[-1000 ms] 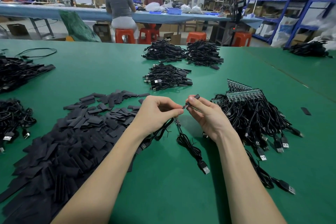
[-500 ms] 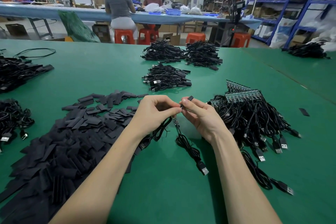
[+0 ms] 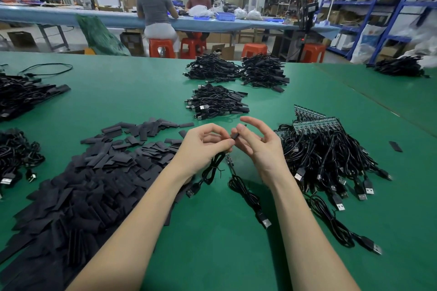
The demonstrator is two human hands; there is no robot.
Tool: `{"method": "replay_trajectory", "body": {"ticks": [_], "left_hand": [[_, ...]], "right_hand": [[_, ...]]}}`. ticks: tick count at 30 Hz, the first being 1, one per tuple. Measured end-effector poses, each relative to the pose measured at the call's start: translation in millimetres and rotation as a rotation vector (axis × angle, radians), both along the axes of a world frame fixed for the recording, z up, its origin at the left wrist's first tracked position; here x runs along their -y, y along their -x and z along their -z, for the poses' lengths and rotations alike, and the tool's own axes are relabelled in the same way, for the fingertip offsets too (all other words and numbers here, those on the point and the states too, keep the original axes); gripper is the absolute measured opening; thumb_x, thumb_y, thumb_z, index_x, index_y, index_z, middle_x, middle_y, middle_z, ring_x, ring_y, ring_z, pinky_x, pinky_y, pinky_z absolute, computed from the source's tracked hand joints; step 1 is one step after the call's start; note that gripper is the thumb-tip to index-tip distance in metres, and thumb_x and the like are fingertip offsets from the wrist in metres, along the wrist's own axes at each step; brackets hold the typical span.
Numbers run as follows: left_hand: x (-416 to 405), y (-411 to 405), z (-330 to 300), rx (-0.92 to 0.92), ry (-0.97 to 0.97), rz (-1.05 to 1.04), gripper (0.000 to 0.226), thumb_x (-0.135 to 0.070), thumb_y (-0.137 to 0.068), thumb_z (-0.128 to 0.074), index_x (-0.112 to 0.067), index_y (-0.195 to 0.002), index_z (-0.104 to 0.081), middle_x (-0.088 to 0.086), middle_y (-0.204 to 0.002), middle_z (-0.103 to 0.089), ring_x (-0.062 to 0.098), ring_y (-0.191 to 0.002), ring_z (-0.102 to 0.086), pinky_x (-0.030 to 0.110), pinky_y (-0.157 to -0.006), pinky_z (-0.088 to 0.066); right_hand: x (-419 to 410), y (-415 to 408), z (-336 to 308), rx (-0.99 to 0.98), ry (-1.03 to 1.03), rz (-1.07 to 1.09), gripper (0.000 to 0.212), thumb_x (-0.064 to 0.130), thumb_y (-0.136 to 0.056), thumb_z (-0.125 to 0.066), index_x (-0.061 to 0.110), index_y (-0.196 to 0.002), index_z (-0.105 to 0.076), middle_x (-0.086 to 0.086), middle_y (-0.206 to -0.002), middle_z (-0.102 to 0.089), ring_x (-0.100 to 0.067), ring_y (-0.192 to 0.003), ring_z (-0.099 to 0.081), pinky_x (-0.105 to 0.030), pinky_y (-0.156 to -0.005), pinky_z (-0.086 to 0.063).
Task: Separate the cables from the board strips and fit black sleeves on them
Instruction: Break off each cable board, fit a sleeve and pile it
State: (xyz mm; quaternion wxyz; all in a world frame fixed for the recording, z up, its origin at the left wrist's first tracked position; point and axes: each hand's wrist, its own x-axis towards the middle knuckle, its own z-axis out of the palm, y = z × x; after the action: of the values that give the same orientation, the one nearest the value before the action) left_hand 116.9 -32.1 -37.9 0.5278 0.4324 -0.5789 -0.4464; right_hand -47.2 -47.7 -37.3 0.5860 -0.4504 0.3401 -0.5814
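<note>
My left hand (image 3: 204, 146) pinches a small black sleeve (image 3: 234, 136) at the top end of a black cable. That cable's small board end (image 3: 228, 160) hangs below my fingers, and its coil and USB plug (image 3: 266, 222) lie on the green table (image 3: 212, 255). A second cable (image 3: 212, 169) droops from under my left hand. My right hand (image 3: 261, 146) is beside the sleeve with its fingers spread and relaxed, its thumb tip just at the sleeve. A big heap of flat black sleeves (image 3: 94, 177) lies on the left. Cables still on green board strips (image 3: 314, 121) are heaped at right (image 3: 331, 156).
Piles of sleeved cables sit ahead (image 3: 217, 101), further back (image 3: 210, 69) (image 3: 264, 73), and at the left edge (image 3: 19, 94) (image 3: 14, 153). One loose cable (image 3: 343, 227) lies at lower right, a stray sleeve (image 3: 395, 146) at far right. Two people sit at a blue table behind.
My right hand has let go its pinch on the sleeve and spread its fingers. My left hand keeps holding the cable end, and both hands have stayed in the same place.
</note>
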Motion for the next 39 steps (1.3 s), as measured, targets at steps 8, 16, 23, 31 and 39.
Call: {"method": "replay_trajectory", "body": {"ticks": [8, 16, 23, 31, 39], "left_hand": [[-2.9, 0.9, -4.1, -0.037, -0.064, -0.017, 0.010, -0.006, -0.085, -0.078, -0.011, -0.089, -0.070, 0.008, -0.078, -0.077, 0.008, -0.069, -0.072, 0.009, -0.059, -0.048], [-2.8, 2.0, -6.1, -0.021, -0.035, -0.081, 0.010, -0.008, -0.081, -0.081, -0.010, -0.086, -0.072, 0.011, -0.079, -0.077, 0.015, -0.075, -0.075, 0.013, -0.066, -0.051], [-2.5, -0.4, -6.2, -0.006, -0.020, -0.085, 0.010, -0.007, -0.081, -0.082, -0.013, -0.084, -0.074, 0.011, -0.079, -0.077, 0.019, -0.076, -0.075, 0.019, -0.076, -0.055], [-1.6, -1.3, -6.1, -0.008, -0.030, -0.093, 0.010, -0.007, -0.082, -0.081, -0.011, -0.086, -0.073, 0.011, -0.078, -0.077, 0.017, -0.077, -0.076, 0.016, -0.075, -0.053], [-0.6, -0.7, -5.7, -0.002, -0.029, -0.101, 0.009, -0.007, -0.083, -0.080, -0.011, -0.087, -0.072, 0.010, -0.078, -0.077, 0.018, -0.078, -0.076, 0.017, -0.076, -0.053]], "right_hand": [[-1.5, -1.2, -1.0, 0.032, -0.037, 0.038, 0.020, 0.020, -0.076, -0.084, 0.016, -0.095, -0.077, -0.019, -0.093, -0.077, -0.023, -0.075, -0.072, -0.024, -0.070, -0.059], [1.1, -3.0, 2.4, 0.137, -0.093, 0.007, 0.020, 0.012, -0.073, -0.084, 0.013, -0.092, -0.082, -0.019, -0.092, -0.076, -0.021, -0.076, -0.072, -0.024, -0.074, -0.059], [0.3, -5.9, 2.5, 0.150, -0.101, 0.020, 0.020, 0.007, -0.080, -0.081, 0.012, -0.100, -0.079, -0.018, -0.093, -0.077, -0.021, -0.079, -0.073, -0.025, -0.075, -0.060], [0.2, -8.3, 3.1, 0.120, -0.101, 0.057, 0.014, 0.007, -0.083, -0.081, 0.012, -0.096, -0.080, -0.019, -0.091, -0.077, -0.024, -0.077, -0.072, -0.025, -0.073, -0.059], [0.5, -9.0, 2.4, 0.115, -0.087, 0.063, 0.015, 0.006, -0.084, -0.080, 0.012, -0.098, -0.079, -0.020, -0.092, -0.077, -0.025, -0.078, -0.072, -0.025, -0.072, -0.059]]}}
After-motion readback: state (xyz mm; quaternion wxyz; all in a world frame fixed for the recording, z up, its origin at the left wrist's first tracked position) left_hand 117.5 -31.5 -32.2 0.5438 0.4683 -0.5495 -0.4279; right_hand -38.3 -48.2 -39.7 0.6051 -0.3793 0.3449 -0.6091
